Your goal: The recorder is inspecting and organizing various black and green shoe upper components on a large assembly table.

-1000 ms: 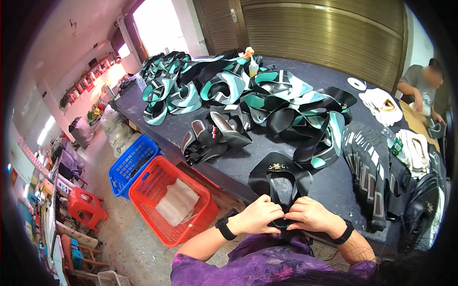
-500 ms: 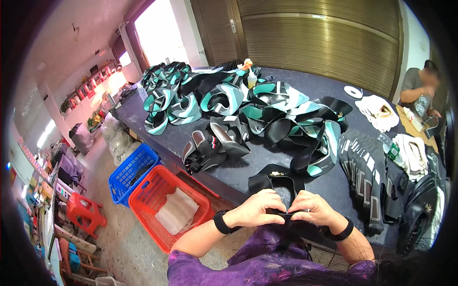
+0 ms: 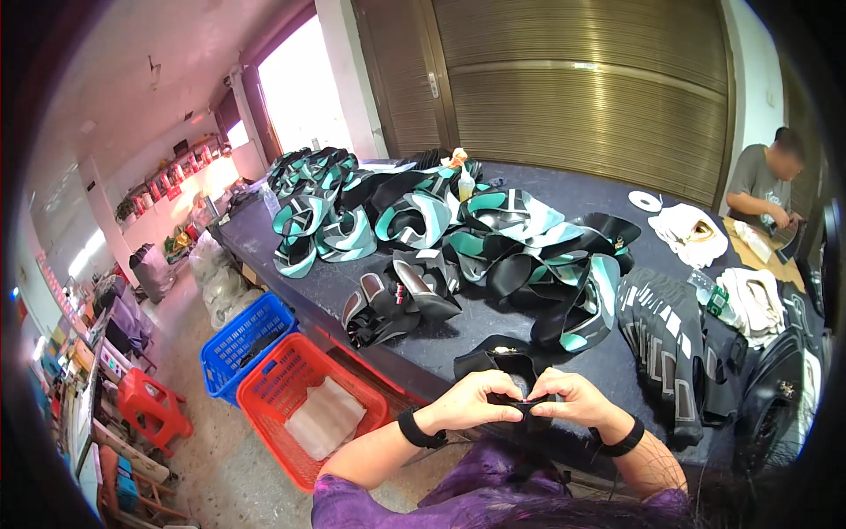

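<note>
In front of my body, at the table's near edge, my left hand (image 3: pixel 474 401) and my right hand (image 3: pixel 577 402) pinch the near edge of a black fabric piece (image 3: pixel 476 361). The thumbs and fingertips of both hands almost meet there. The piece curves into an open loop, and a small gold-coloured ornament shows on its far side. My fingers hide part of the near edge. Beyond it lie several curled black, teal and grey pieces (image 3: pixel 592 304), plus a small heap of black and brown ones (image 3: pixel 397 304).
To the right are a row of stacked dark pieces (image 3: pixel 656 339), white cloth bundles (image 3: pixel 689 236) and a tape roll (image 3: pixel 645 202). A red basket (image 3: pixel 264 423) and a blue basket (image 3: pixel 233 344) stand on the floor at left, near a red stool (image 3: pixel 152 407). Another person (image 3: pixel 762 185) sits far right.
My view has tilted slightly, so the table's contents sit lower in the picture. Both hands keep pinching the black piece, fingers slightly shifted. The other person's hand has come down from near the head.
</note>
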